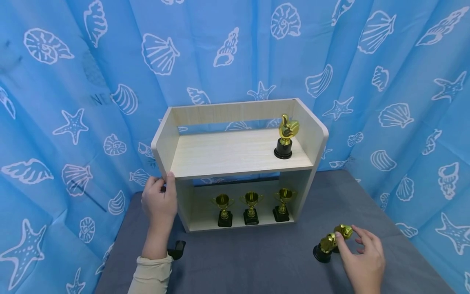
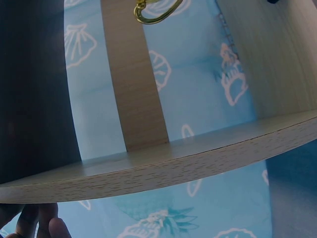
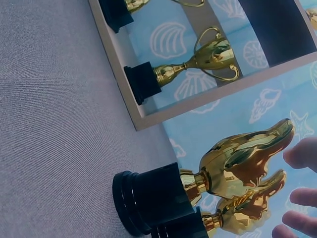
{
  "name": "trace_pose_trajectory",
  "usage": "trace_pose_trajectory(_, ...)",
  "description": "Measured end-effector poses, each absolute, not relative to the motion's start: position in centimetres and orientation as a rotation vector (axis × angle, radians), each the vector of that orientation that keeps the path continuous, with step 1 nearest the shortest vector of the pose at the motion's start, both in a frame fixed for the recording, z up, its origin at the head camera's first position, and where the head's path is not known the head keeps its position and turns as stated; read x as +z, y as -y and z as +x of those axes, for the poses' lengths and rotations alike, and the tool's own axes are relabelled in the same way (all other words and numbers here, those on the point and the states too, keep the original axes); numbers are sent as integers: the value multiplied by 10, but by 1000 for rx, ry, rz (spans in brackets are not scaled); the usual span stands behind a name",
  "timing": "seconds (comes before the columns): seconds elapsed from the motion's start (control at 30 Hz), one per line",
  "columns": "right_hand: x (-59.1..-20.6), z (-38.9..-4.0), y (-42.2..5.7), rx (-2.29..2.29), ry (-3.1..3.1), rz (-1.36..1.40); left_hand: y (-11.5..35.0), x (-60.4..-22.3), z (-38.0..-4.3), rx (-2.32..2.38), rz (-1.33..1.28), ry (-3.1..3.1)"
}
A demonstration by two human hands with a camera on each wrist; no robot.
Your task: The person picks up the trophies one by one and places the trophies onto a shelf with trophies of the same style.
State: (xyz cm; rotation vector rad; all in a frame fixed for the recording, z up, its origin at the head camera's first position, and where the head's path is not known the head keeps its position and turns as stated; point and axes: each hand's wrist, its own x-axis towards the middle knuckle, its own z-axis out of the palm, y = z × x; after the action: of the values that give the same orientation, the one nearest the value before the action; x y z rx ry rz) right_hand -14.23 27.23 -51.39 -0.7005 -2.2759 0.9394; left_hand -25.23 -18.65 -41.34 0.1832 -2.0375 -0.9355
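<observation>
My left hand (image 1: 160,202) is at the left side panel of a pale wooden two-tier shelf (image 1: 235,153), thumb at its front edge. In the left wrist view several fingers (image 2: 38,218) meet the panel's outer face. At the right, my right hand (image 1: 363,255) hovers around the tops of two gold thumbs-up trophies with black round bases. In the right wrist view its thumb and fingers are spread, with a gap to the nearer trophy (image 3: 233,163) and the farther trophy (image 3: 242,210). Both trophies stand upright on the grey cloth.
Another thumbs-up trophy (image 1: 284,136) stands at the right of the upper tier. On the lower tier are three gold cups: left (image 1: 223,208), middle (image 1: 251,206), right (image 1: 282,204). A blue shell-print curtain (image 1: 235,53) hangs behind. Grey cloth (image 1: 249,261) covers the table.
</observation>
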Motion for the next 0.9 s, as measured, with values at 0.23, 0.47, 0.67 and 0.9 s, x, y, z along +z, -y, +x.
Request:
trace_pose_trajectory(0.23,-517,-144,-274,929,2292,-719,187,-414,-253,-927,192,2039)
trace_pose_trajectory(0.47,-521,-146,-276,930,2311,-728,186,-413,-254,-934,184,2041)
trace_pose_trajectory(0.67,-523,-146,-277,929,2311,-712,185,-412,-255,-925,178,2029)
trace_pose_trajectory(0.9,-528,-149,-280,925,2294,-719,185,-414,-255,-920,177,2025)
